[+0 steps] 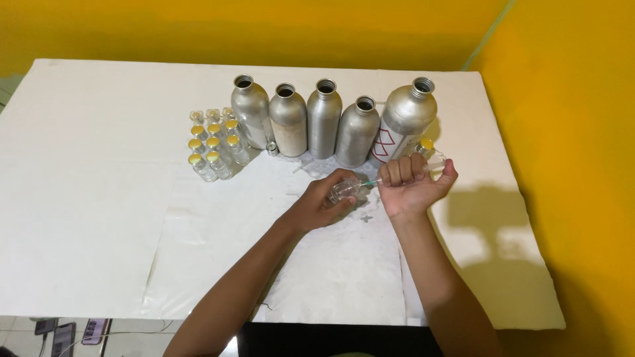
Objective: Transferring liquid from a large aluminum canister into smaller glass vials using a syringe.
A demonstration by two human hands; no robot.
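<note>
My left hand grips a small clear glass vial, held on its side above the white table. My right hand is closed around a clear syringe whose needle with a green hub points left into the vial's mouth. Both hands meet just in front of a row of silver metal bottles.
Several open-necked aluminium bottles stand in a row at the back centre, the largest on the right. A cluster of small yellow-capped vials stands to their left. One more yellow-capped vial sits by the large bottle. Yellow walls surround the table.
</note>
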